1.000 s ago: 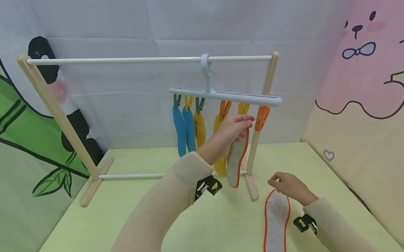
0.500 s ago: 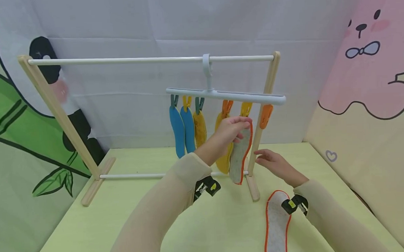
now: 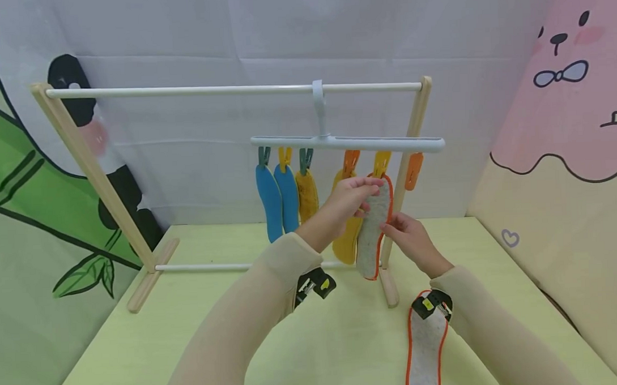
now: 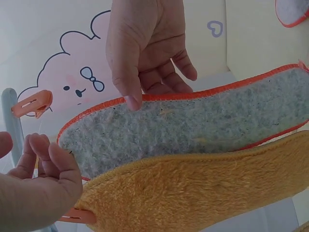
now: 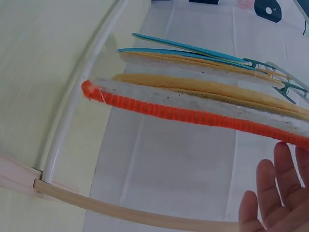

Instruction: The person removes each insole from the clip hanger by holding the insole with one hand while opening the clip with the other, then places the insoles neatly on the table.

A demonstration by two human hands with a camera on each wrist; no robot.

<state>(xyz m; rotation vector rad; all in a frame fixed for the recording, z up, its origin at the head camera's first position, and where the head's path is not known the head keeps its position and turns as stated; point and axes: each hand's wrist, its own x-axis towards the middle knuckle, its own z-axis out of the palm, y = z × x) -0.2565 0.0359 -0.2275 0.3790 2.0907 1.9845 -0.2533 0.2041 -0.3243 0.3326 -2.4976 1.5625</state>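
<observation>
A grey insole with an orange-red edge (image 3: 373,235) hangs below a yellow clothespin (image 3: 381,163) on a pale blue hanger (image 3: 347,142). My right hand (image 3: 409,237) pinches its right edge partway down; in the left wrist view the thumb (image 4: 131,99) lies on the grey face with the fingers behind. My left hand (image 3: 344,202) is at the insole's top end, fingers loosely bent over it. In the left wrist view its thumb stands apart from the fingers. A yellow insole (image 3: 345,247) hangs just left under an orange clothespin (image 3: 350,161).
Two blue insoles (image 3: 270,205) and another yellow insole (image 3: 307,195) hang farther left. An orange clothespin (image 3: 414,170) dangles at the hanger's right end. A second grey insole (image 3: 426,352) lies on the table. The wooden rack's white top rod (image 3: 182,91) bears the hanger.
My right hand has risen from beside the insole on the table to the hanging grey insole and taken its edge. The hanger has turned slightly. My left hand has barely moved.
</observation>
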